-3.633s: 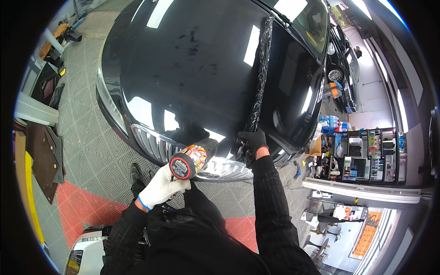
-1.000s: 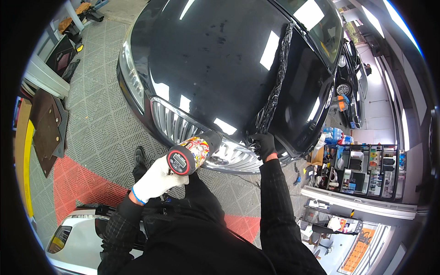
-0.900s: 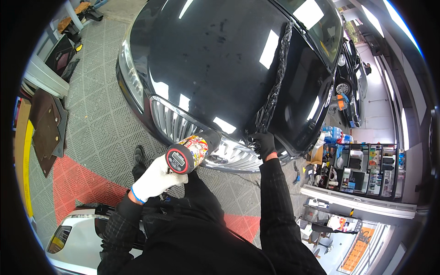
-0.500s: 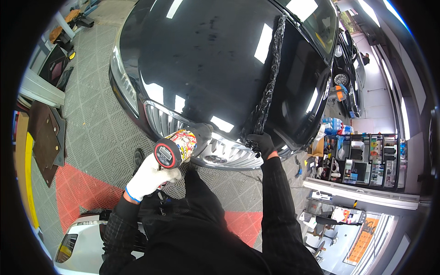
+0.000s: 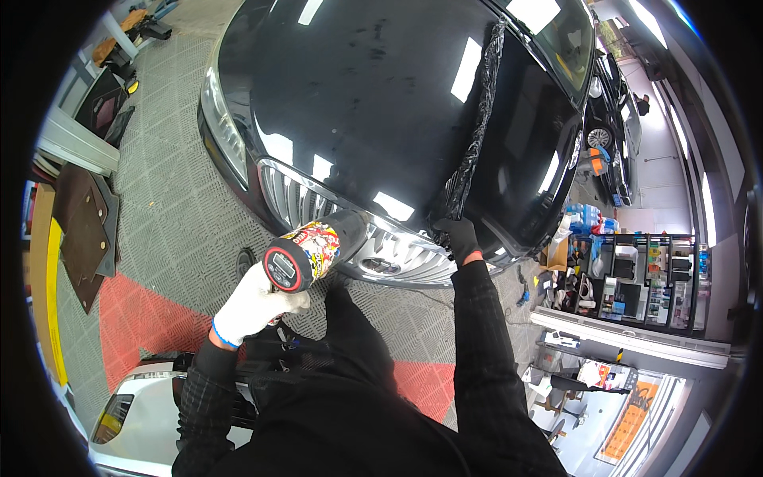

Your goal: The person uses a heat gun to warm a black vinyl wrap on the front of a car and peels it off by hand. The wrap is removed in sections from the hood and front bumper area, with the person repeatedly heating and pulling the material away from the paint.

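Observation:
In my left hand [image 5: 250, 306], white-gloved and closed, is a heat gun [image 5: 318, 248] with a dark barrel, a colourful sticker-covered body and a small display on its red-ringed rear. Its barrel points toward the front edge of a black car's hood [image 5: 350, 111], above the silver grille [image 5: 405, 256]. A bunched strip of glossy black film [image 5: 475, 131] runs along the hood from near the windshield to its front edge. My right hand [image 5: 461, 240], in a black glove, is closed on the strip's near end; the fingertips are partly hidden.
A white bumper [image 5: 151, 421] lies behind me at lower left. Brown and grey mats [image 5: 83, 226] lean at the left. Shelves of supplies [image 5: 644, 278] and an open cardboard box [image 5: 558, 253] stand at the right. Another dark car [image 5: 608, 119] is parked beyond the hood.
The view has shifted slightly, so the car appears a little farther right. The heat gun has moved slightly left relative to the grille. My right hand keeps its grip on the film.

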Tool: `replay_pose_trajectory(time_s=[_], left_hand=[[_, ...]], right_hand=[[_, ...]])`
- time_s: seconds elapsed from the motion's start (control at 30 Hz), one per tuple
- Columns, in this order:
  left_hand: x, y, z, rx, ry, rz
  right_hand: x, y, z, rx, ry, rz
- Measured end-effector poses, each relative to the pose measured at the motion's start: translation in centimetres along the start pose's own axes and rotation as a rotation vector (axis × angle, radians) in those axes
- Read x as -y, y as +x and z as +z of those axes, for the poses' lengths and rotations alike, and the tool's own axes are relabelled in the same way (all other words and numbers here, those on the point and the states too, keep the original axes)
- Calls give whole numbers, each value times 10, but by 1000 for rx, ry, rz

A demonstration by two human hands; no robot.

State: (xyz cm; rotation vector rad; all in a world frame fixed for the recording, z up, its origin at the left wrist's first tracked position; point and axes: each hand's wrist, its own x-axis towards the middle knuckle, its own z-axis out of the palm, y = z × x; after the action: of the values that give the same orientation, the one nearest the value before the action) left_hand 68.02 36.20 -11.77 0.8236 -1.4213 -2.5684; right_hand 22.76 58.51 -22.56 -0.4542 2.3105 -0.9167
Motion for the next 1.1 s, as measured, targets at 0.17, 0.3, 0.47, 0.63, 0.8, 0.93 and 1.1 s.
replay_pose_trajectory(time_s=[0.17, 0.3, 0.47, 0.63, 0.8, 0.93, 1.1], left_hand=[[3, -12, -5, 40, 82, -19], [5, -18, -4, 11, 89, -12], [6, -19, 0, 4, 58, 11], [1, -11, 0, 30, 35, -34], [-5, 3, -1, 57, -4, -68], [-9, 12, -6, 85, 76, -96], [-8, 18, -4, 59, 71, -69]], right_hand=[[19, -12, 0, 35, 232, 52], [21, -14, -3, 70, 185, 2], [18, -11, -6, 127, 268, 20], [21, -16, -7, 121, 219, 34], [13, -31, -5, 63, 290, 116], [15, -49, -5, 118, 381, 129], [41, -86, 0, 256, 433, -122]])
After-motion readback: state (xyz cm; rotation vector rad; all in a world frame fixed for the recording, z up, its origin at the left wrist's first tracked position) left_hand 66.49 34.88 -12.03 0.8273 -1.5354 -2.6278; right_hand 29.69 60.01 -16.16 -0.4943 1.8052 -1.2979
